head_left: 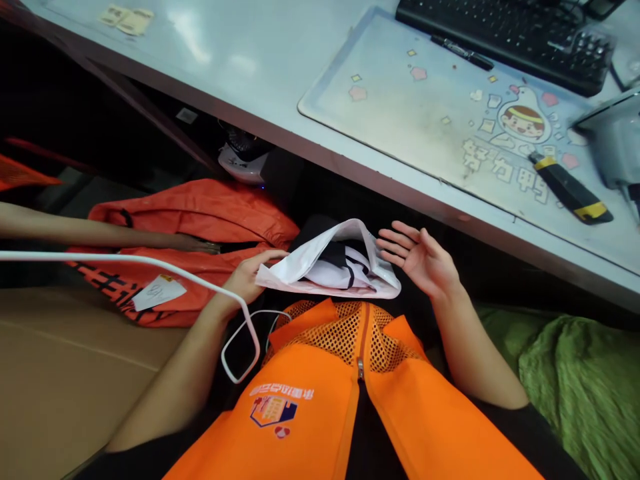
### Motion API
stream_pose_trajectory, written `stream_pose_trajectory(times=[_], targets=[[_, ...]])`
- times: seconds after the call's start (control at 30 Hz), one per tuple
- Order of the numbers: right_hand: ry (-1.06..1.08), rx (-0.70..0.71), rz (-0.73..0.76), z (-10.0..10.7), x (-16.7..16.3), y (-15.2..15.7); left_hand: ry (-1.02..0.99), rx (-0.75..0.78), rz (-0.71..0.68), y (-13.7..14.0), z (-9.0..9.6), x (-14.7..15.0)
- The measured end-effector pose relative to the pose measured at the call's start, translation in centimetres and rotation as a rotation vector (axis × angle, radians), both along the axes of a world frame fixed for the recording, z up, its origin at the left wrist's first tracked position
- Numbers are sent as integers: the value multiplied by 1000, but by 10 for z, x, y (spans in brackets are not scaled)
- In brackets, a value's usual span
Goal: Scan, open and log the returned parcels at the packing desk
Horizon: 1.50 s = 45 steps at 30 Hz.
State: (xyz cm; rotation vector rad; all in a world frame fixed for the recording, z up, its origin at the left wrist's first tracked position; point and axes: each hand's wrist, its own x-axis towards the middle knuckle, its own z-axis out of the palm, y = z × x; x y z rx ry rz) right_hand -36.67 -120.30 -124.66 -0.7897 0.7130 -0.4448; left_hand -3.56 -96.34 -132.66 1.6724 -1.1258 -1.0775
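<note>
A white plastic mailing bag (295,261) rests at my lap with its mouth gaping toward me. Inside it, folded white and black fabric (327,272) shows in part. My left hand (250,277) grips the bag's left edge, its fingers partly hidden behind the plastic. Beside the bag's right edge, my right hand (417,257) is spread with the palm turned up, holding nothing. Whether its fingertips touch the bag, I cannot tell.
Another person's hand (193,243) reaches into an orange sack (200,207) at left. Above is a desk (240,87) with a mat (400,113), keyboard (510,40), pen (463,52), utility knife (570,189) and grey device (613,137). A white cable (165,261) crosses left; green sacks (575,380) lie right.
</note>
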Motion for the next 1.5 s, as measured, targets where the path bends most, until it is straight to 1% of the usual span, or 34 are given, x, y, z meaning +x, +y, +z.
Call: stream_pose_trajectory(times=[0.17, 0.23, 0.27, 0.3, 0.33, 0.43, 0.47, 0.5, 0.53, 0.57, 0.6, 0.63, 0.67, 0.77, 0.8, 0.87, 0.93, 1.0, 1.17, 1.33, 1.5], targets=[[-6, 0, 4, -3, 0, 1, 15, 59, 12, -2, 5, -2], [26, -40, 12, -4, -1, 1, 5, 65, 21, -3, 6, -2], [65, -95, 18, -5, -1, 2, 0, 64, 26, -4, 6, -3], [128, -190, 27, -6, -1, 3, -2, 63, 30, -4, 6, -3], [215, -329, 43, -7, -2, 5, -3, 62, 34, -5, 7, -3], [572, -898, 154, -13, 0, 12, -6, 51, 34, -7, 9, -4], [694, -1056, 214, -15, 1, 15, -8, 51, 32, -7, 10, -4], [798, -1169, 281, -17, 3, 18, -11, 53, 27, -8, 11, -5], [872, -1233, 347, -17, 5, 19, -14, 56, 21, -9, 13, -5], [905, -1258, 399, -18, 6, 20, -20, 63, 16, -9, 14, -6], [896, -1255, 419, -16, 7, 20, -32, 69, 12, -10, 16, -6], [851, -1226, 407, -14, 8, 19, -46, 73, 9, -10, 18, -6], [781, -1174, 368, -10, 8, 17, -59, 76, 11, -10, 19, -6], [571, -956, 212, 8, 6, 9, -56, 85, 26, -10, 25, -4], [529, -896, 183, 14, 5, 7, -47, 77, 25, -9, 27, -2], [480, -830, 155, 24, 4, 3, -50, 40, 27, -8, 30, 1], [461, -801, 154, 28, 4, 1, -82, 2, 38, -6, 33, 5], [451, -773, 170, 27, 5, 0, -116, -11, 58, -5, 37, 7], [422, -701, 192, 22, 6, 2, -113, 25, 57, -4, 44, 7], [432, -748, 153, 24, -1, 2, -18, 18, 109, -3, 45, 4], [461, -760, 135, 23, -10, 1, -7, -26, 131, -5, 46, -1]])
